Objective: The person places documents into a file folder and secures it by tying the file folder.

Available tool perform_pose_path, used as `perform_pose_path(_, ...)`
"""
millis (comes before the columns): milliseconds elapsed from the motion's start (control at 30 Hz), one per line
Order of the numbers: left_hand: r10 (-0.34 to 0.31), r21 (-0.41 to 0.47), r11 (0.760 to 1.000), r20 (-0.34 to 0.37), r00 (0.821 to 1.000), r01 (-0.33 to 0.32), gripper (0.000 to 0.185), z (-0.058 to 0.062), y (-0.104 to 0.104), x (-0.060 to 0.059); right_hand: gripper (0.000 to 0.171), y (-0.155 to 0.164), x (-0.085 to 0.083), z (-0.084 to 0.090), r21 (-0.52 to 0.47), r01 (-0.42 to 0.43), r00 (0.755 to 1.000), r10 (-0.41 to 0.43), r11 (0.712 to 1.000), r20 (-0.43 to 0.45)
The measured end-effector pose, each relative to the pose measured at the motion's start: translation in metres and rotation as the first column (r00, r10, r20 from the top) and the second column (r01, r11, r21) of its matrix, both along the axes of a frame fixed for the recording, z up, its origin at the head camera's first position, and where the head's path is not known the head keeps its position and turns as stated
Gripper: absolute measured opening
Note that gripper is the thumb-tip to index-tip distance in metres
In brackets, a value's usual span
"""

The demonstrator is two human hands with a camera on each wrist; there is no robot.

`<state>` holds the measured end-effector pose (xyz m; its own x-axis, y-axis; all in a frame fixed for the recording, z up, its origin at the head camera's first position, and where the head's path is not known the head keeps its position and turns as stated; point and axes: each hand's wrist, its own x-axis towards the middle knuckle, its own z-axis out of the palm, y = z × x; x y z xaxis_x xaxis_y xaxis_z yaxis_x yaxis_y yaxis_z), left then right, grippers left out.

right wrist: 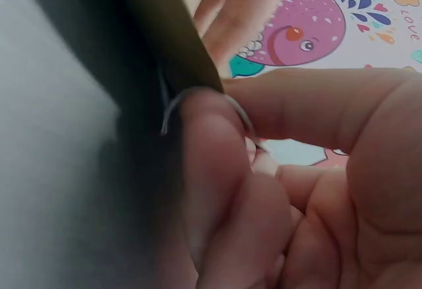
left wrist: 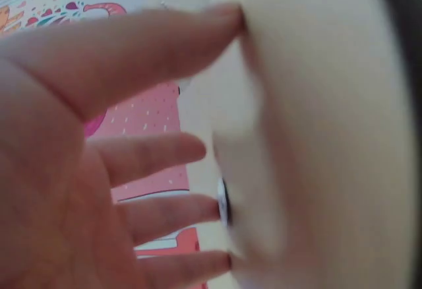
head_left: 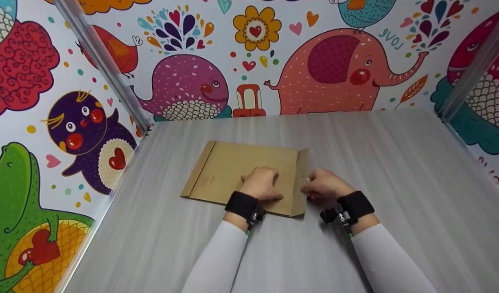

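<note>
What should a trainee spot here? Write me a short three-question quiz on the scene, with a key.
1. Multiple choice: In the head view, where is the left hand in relation to the flat, rectangular brown cardboard envelope?
A) Underneath it
B) On its upper face
C) Well clear of it

2. True or false: The right hand lies flat on the middle of the envelope, its fingers spread.

3. Open: In the right wrist view, what thin thing curves over a fingertip of the right hand?

Key:
1. B
2. False; it is at the envelope's right-hand end, fingers curled.
3. A thin white string.
</note>
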<state>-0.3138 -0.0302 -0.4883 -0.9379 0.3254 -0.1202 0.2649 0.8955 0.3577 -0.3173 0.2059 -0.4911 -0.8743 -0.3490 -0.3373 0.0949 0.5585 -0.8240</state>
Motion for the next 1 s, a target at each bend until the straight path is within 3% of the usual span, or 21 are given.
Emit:
perform_pose_path(167,-0.076,-0.056,0.996,-0.026,0.997,0.074,0.073,0.001,0.007,0.004,0.027,0.015,-0.004,0.008,0.063,0.129,0.985,-0.121,0.99,-0.123)
perform_pose_path(300,-0.182,-0.063,0.982,-0.075,0.98,0.178,0.07,-0.001,0.016,0.006,0.026,0.034,-0.007,0.013,0.117,0.22,0.943,-0.18,0.969,-0.28)
perform_pose_path(433,-0.251,-0.083,0.967,-0.119,0.961,0.243,0.07,-0.005,0.026,0.009,0.019,0.048,-0.006,0.02,0.144,0.274,0.906,-0.205,0.951,-0.369)
perform_pose_path(533,-0.25,-0.091,0.967,-0.125,0.96,0.24,0.071,-0.006,0.03,0.012,0.016,0.046,-0.005,0.023,0.147,0.251,0.913,-0.184,0.957,-0.364)
perform_pose_path(767,-0.237,-0.081,0.97,-0.136,0.962,0.228,0.071,-0.007,0.031,0.014,0.012,0.024,-0.003,0.018,0.124,0.137,0.956,-0.099,0.983,-0.276)
perform_pose_path(1000,-0.229,-0.075,0.973,-0.126,0.965,0.22,0.07,-0.008,0.03,0.012,0.012,0.021,-0.006,0.013,0.12,0.108,0.951,-0.067,0.987,-0.302)
